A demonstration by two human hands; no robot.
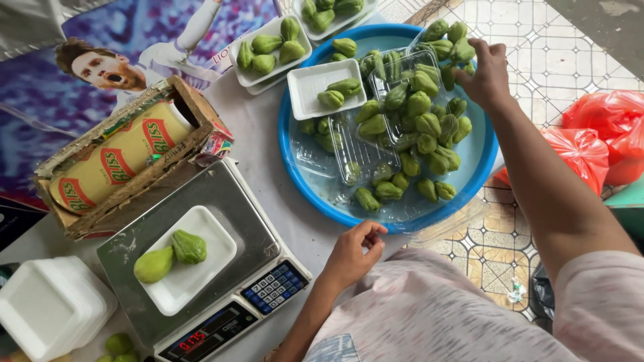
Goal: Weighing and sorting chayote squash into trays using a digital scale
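Reaching across the big blue round tray (pixel 484 155), the right hand (pixel 484 72) had its fingers curled down among the green chayote fruits (pixel 429 114) at the far rim, though whether it actually gripped one was hidden by the hand's own back. Clear plastic clamshell boxes (pixel 362 151) lay half buried under the pile and were hard to make out. The left hand (pixel 353 251) rested loosely curled and holding nothing, at the near edge of the tray, just beside the digital scale (pixel 231 201). On the scale's steel platform sat a white foam tray (pixel 201 255) with two chayotes (pixel 171 255) in it. A second foam tray (pixel 308 84) on the blue tray held two more, and filled foam trays (pixel 265 74) stood beyond, one cut off by the frame's top. A stack of empty foam trays (pixel 47 305) was cropped at the lower left. A wooden box (pixel 191 107) held a rolled printed sheet. Bare table showed only between scale and blue tray; red plastic bags (pixel 600 137) lay on the tiled floor.
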